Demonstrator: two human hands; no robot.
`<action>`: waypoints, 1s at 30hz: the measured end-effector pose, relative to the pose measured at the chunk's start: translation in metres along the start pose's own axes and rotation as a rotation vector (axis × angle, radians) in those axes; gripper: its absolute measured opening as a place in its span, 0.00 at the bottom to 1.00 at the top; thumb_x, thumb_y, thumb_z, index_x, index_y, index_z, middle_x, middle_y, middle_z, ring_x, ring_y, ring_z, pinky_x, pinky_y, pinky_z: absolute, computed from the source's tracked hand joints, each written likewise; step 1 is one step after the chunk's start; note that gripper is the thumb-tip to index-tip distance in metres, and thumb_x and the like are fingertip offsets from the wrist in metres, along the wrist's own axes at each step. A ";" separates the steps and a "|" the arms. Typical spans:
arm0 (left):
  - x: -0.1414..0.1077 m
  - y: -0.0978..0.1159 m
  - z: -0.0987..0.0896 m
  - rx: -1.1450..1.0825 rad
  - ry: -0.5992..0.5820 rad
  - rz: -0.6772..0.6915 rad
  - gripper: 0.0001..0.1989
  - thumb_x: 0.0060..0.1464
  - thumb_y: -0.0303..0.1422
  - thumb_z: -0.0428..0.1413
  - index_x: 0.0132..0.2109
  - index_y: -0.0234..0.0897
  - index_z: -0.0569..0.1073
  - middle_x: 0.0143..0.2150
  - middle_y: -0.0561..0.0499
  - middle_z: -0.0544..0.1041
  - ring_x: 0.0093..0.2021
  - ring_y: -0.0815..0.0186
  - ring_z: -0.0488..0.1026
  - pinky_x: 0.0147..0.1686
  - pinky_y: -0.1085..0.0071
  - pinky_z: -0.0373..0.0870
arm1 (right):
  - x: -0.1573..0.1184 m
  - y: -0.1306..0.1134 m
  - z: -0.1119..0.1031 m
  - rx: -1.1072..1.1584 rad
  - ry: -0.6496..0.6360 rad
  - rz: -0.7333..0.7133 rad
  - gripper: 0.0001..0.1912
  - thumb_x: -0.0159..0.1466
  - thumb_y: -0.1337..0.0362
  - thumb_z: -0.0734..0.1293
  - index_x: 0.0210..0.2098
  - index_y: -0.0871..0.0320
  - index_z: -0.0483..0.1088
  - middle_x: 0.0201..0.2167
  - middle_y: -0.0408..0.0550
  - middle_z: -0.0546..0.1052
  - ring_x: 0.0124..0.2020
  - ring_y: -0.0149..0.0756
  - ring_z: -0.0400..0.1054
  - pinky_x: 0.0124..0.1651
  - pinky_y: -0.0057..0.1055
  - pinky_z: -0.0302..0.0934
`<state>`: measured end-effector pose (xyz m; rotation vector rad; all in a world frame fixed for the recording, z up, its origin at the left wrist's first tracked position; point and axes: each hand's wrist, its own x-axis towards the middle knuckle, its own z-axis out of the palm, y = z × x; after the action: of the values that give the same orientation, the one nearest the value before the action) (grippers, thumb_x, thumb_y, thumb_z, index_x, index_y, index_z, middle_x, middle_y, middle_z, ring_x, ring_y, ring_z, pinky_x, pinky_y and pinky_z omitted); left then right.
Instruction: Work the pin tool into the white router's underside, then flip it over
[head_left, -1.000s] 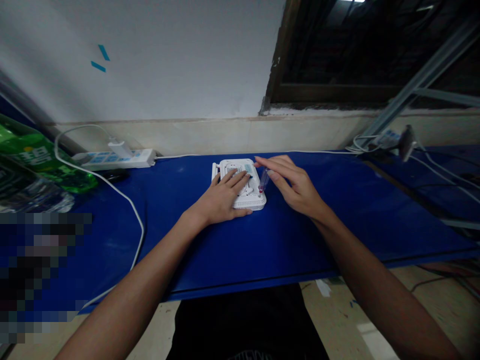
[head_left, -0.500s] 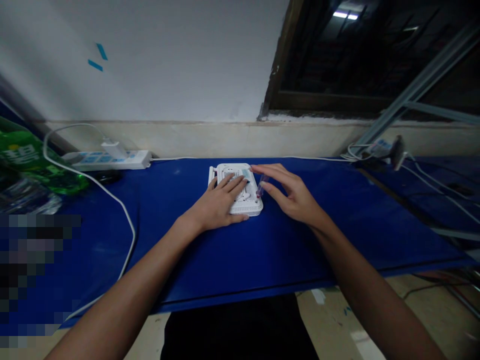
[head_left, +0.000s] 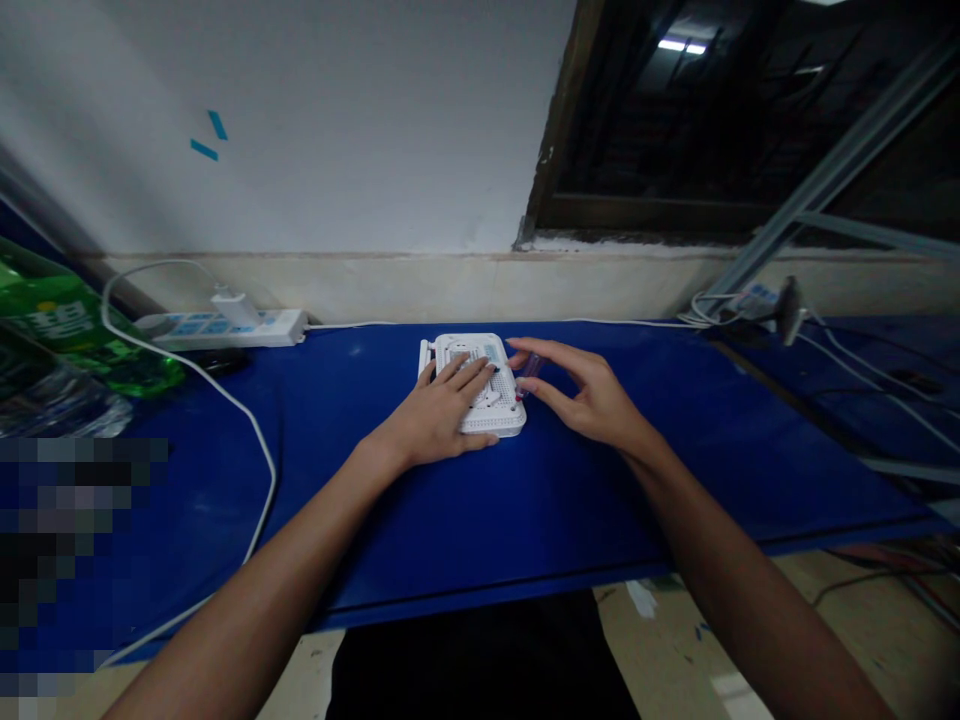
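Observation:
A white router (head_left: 501, 419) lies on the blue table with its vented face up and an antenna (head_left: 425, 358) folded along its left side. Spread flat across that face, my left hand (head_left: 442, 408) rests with its thumb along the front edge. My right hand (head_left: 574, 385) is just right of the router, thumb and fingers closed around a small screwdriver (head_left: 531, 368) with a see-through purplish handle. The tool leans over the router's right edge, its red lower end near the front right corner. Its tip is too small to make out.
A white power strip (head_left: 281, 328) with a plugged-in charger (head_left: 236, 308) lies at the back left; its white cable (head_left: 259, 430) loops down the table. Green bottles (head_left: 67, 320) stand at the left. A metal frame (head_left: 802, 210) and cables are at the right.
The view has shifted slightly. The screwdriver is tilted a little more to the right in my right hand. My left hand stays flat on the router.

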<state>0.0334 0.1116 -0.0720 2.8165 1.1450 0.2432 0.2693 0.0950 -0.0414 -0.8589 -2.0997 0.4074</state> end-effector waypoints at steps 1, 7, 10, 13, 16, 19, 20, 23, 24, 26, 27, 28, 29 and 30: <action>0.000 0.000 -0.001 -0.003 0.000 -0.001 0.48 0.59 0.55 0.55 0.74 0.39 0.43 0.75 0.41 0.46 0.74 0.46 0.40 0.69 0.44 0.40 | -0.001 0.000 0.000 0.055 -0.031 0.027 0.25 0.68 0.64 0.67 0.64 0.54 0.65 0.51 0.50 0.78 0.49 0.40 0.74 0.55 0.41 0.68; 0.000 -0.002 0.004 -0.008 0.003 0.010 0.48 0.58 0.56 0.54 0.74 0.38 0.44 0.76 0.42 0.43 0.75 0.46 0.37 0.69 0.43 0.39 | -0.002 -0.004 -0.001 0.118 -0.067 0.048 0.23 0.66 0.66 0.69 0.60 0.54 0.69 0.44 0.46 0.81 0.42 0.37 0.78 0.51 0.35 0.73; 0.000 -0.004 0.006 0.005 0.008 0.009 0.48 0.58 0.56 0.54 0.74 0.36 0.45 0.76 0.41 0.43 0.75 0.47 0.38 0.70 0.44 0.39 | 0.000 -0.005 0.002 0.019 -0.015 0.040 0.22 0.63 0.64 0.72 0.57 0.56 0.71 0.39 0.45 0.82 0.35 0.34 0.77 0.44 0.31 0.74; 0.000 -0.004 0.005 0.012 0.001 0.007 0.48 0.58 0.57 0.53 0.74 0.36 0.45 0.76 0.41 0.43 0.75 0.47 0.38 0.70 0.44 0.40 | 0.000 -0.003 0.005 -0.065 0.051 0.017 0.21 0.62 0.61 0.74 0.54 0.56 0.72 0.37 0.45 0.81 0.30 0.32 0.74 0.38 0.30 0.73; 0.000 -0.004 0.005 0.018 -0.006 0.005 0.47 0.59 0.57 0.52 0.74 0.37 0.45 0.76 0.43 0.42 0.75 0.47 0.38 0.69 0.44 0.41 | -0.001 0.000 0.006 -0.052 0.037 0.003 0.22 0.63 0.61 0.72 0.56 0.55 0.69 0.45 0.48 0.79 0.33 0.34 0.75 0.41 0.33 0.73; 0.000 -0.004 0.005 0.022 -0.005 0.006 0.46 0.59 0.58 0.51 0.74 0.39 0.45 0.76 0.43 0.42 0.75 0.47 0.38 0.69 0.42 0.41 | -0.002 0.003 0.004 0.073 -0.062 0.048 0.27 0.65 0.62 0.70 0.61 0.53 0.63 0.44 0.48 0.79 0.39 0.37 0.77 0.46 0.35 0.74; 0.000 -0.004 0.005 0.025 -0.003 0.010 0.46 0.60 0.58 0.51 0.74 0.41 0.45 0.76 0.44 0.42 0.75 0.47 0.38 0.69 0.41 0.41 | -0.003 0.003 0.004 0.109 -0.085 0.064 0.27 0.65 0.62 0.70 0.62 0.53 0.62 0.42 0.47 0.79 0.40 0.38 0.78 0.46 0.35 0.74; 0.000 -0.003 0.005 0.032 0.001 0.025 0.42 0.60 0.57 0.51 0.74 0.48 0.47 0.76 0.46 0.41 0.74 0.45 0.37 0.68 0.38 0.41 | -0.004 0.005 0.005 0.133 -0.089 0.082 0.25 0.65 0.62 0.70 0.59 0.53 0.63 0.36 0.44 0.78 0.35 0.36 0.78 0.40 0.32 0.74; 0.000 -0.003 0.005 0.032 0.000 0.027 0.42 0.60 0.57 0.52 0.73 0.49 0.47 0.76 0.46 0.41 0.74 0.45 0.37 0.67 0.38 0.41 | -0.004 0.005 0.006 0.121 -0.082 0.083 0.24 0.64 0.62 0.71 0.58 0.54 0.64 0.34 0.43 0.78 0.33 0.35 0.77 0.38 0.30 0.74; 0.000 -0.004 0.005 0.030 -0.002 0.023 0.42 0.60 0.56 0.53 0.73 0.50 0.47 0.76 0.46 0.41 0.74 0.44 0.37 0.67 0.38 0.42 | -0.004 0.005 0.008 0.092 -0.070 0.087 0.23 0.64 0.61 0.72 0.56 0.54 0.64 0.31 0.41 0.76 0.29 0.33 0.76 0.34 0.28 0.72; 0.000 -0.004 0.005 0.027 -0.002 0.022 0.42 0.60 0.56 0.53 0.73 0.49 0.47 0.76 0.46 0.41 0.74 0.44 0.37 0.67 0.38 0.42 | -0.004 0.005 0.009 0.076 -0.065 0.089 0.23 0.64 0.61 0.72 0.56 0.54 0.65 0.30 0.41 0.76 0.28 0.32 0.76 0.33 0.27 0.72; 0.000 -0.004 0.005 0.022 0.000 0.020 0.42 0.60 0.56 0.53 0.73 0.49 0.47 0.76 0.46 0.41 0.74 0.44 0.37 0.67 0.38 0.42 | -0.004 0.004 0.010 0.061 -0.062 0.091 0.24 0.63 0.60 0.72 0.56 0.54 0.65 0.30 0.40 0.76 0.28 0.32 0.75 0.32 0.27 0.71; -0.001 -0.004 0.005 0.014 0.004 0.021 0.42 0.60 0.56 0.53 0.73 0.48 0.48 0.76 0.45 0.42 0.74 0.44 0.37 0.67 0.38 0.42 | -0.004 0.004 0.011 0.050 -0.059 0.093 0.24 0.63 0.60 0.73 0.56 0.54 0.65 0.30 0.40 0.76 0.27 0.32 0.75 0.32 0.27 0.71; -0.001 -0.003 0.005 0.004 0.010 0.023 0.42 0.60 0.57 0.53 0.73 0.48 0.49 0.76 0.45 0.42 0.74 0.44 0.37 0.67 0.38 0.42 | -0.004 0.003 0.012 0.044 -0.055 0.095 0.25 0.63 0.60 0.73 0.57 0.54 0.65 0.29 0.40 0.76 0.27 0.32 0.75 0.31 0.27 0.71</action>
<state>0.0313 0.1132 -0.0774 2.8363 1.1175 0.2580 0.2628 0.0947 -0.0525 -0.9330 -2.0977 0.5311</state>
